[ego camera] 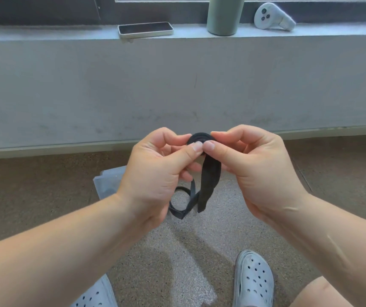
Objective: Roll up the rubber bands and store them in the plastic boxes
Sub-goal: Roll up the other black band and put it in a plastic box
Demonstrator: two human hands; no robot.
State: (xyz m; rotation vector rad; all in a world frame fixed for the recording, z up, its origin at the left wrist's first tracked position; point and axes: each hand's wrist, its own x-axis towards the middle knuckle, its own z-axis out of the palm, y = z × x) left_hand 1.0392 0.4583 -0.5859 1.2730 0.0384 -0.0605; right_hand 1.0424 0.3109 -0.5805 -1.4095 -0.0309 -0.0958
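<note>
Black band [209, 177] is partly coiled, and the left hand [159, 173] and right hand [257, 165] both pinch the coil, thumbs touching. Its loose tail hangs straight down. The box [108, 185] lies lower left, nearer the left hand.

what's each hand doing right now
Left hand: fingers pinching the rolled part of the black band.
Right hand: fingers pinching the same roll from the other side.
</note>
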